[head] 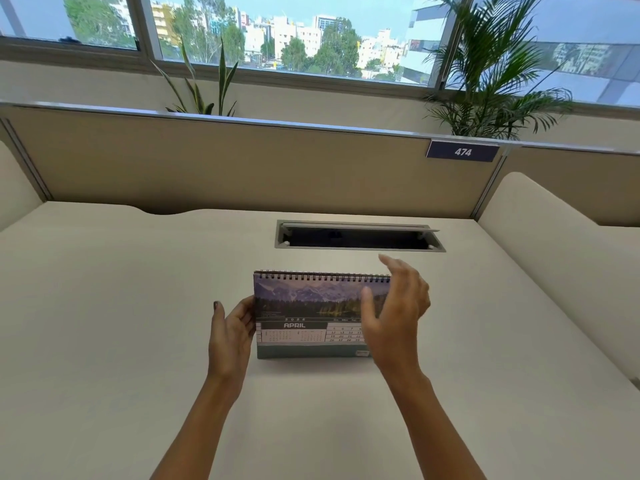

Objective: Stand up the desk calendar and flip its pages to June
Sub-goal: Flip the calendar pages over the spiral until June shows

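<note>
The desk calendar (308, 313) stands upright on the white desk (104, 341), spiral binding on top. Its front page shows a mountain lake photo and the word APRIL. My left hand (230, 334) rests against the calendar's left edge, fingers touching the side. My right hand (394, 313) hovers in front of the calendar's right end, fingers spread and slightly curled, covering that part of the page. Whether the right hand touches a page is unclear.
A recessed cable tray (358, 235) with its lid open lies in the desk just behind the calendar. A beige partition (242, 168) with a sign reading 474 (462, 152) closes the back. Cushioned dividers flank both sides. Plants stand behind the partition.
</note>
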`<action>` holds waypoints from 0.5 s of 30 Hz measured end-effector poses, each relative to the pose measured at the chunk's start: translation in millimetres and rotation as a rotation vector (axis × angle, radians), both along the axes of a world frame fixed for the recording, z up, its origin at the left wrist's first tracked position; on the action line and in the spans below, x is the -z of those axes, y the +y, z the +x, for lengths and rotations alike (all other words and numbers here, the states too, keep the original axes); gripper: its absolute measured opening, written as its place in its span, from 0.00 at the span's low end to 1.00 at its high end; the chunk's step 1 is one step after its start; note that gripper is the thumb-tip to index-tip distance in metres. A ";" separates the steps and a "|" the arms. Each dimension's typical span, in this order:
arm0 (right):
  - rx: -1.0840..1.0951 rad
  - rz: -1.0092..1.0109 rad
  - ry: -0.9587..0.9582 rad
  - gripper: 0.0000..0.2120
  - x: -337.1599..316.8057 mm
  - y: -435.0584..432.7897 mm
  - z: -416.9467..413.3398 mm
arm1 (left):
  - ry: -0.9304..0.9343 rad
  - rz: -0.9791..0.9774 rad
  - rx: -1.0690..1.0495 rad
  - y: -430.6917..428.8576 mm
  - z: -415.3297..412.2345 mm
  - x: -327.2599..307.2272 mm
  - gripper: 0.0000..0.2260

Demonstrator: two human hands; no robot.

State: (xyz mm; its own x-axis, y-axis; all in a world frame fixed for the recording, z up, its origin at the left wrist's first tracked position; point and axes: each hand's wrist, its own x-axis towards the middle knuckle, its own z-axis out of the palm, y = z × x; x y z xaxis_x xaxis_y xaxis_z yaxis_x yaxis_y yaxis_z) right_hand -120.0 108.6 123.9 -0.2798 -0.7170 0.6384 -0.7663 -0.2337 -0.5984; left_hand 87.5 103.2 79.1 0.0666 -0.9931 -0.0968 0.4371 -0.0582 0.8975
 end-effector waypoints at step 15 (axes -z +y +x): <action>0.105 0.196 -0.636 0.20 38.8 26.8 -20.2 | 0.003 0.001 0.000 -1.1 -0.5 2.6 0.29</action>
State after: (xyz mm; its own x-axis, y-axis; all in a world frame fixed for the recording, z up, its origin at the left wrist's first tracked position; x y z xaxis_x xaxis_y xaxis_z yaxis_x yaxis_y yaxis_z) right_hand -140.3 135.4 85.1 -0.6332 -0.7511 0.1870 -0.2631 -0.0183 -0.9646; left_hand 87.0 102.1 76.4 0.0666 -0.9930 -0.0980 0.4397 -0.0590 0.8962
